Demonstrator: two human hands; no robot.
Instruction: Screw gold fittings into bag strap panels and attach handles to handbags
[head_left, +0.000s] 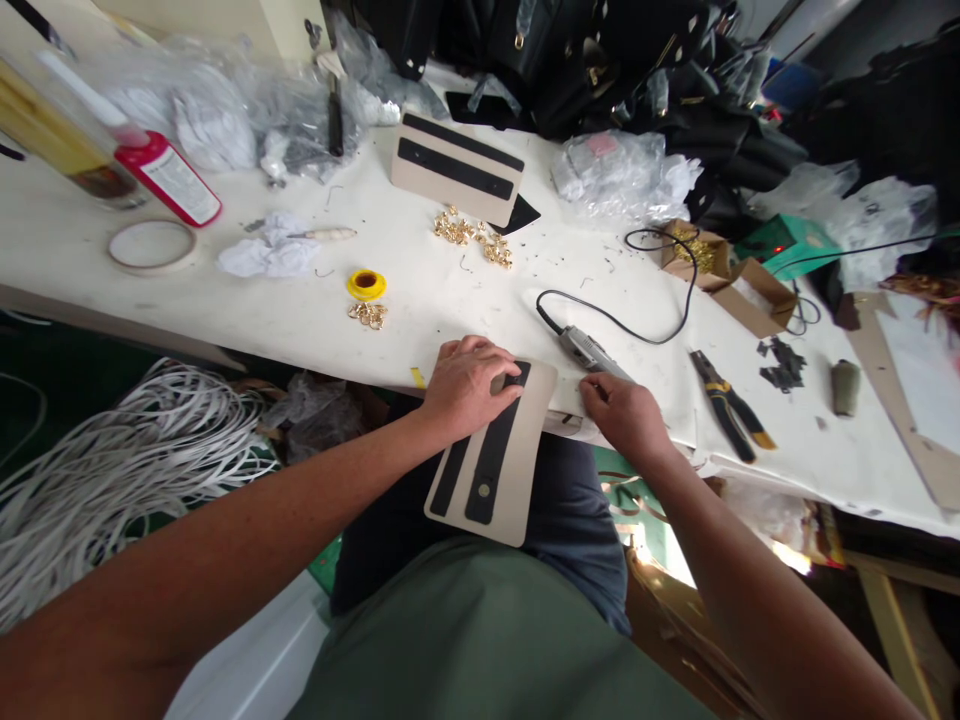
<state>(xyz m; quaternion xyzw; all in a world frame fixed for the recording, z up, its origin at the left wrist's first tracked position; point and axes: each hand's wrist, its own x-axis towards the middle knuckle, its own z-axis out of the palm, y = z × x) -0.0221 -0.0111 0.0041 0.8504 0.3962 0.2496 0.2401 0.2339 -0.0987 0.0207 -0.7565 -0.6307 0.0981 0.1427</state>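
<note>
My left hand [472,385] rests on the far end of a beige panel [521,450] with black strips, its thumb and fingertips bent onto one strip. The panel lies partly over my lap and partly on the table edge. My right hand [624,412] is curled at the table edge, beside a grey corded tool [589,350]; what its fingers close on, if anything, is too small to tell. Another beige panel with black strips [457,180] leans farther back, near gold metal pieces [469,235].
A yellow ring [367,285] and gold rings [367,317] lie left of centre. Black-and-yellow pliers [727,405] and small cardboard boxes [754,298] are on the right. A red bottle [169,178], tape roll [152,245] and plastic bags [622,170] sit farther back on the table [277,330].
</note>
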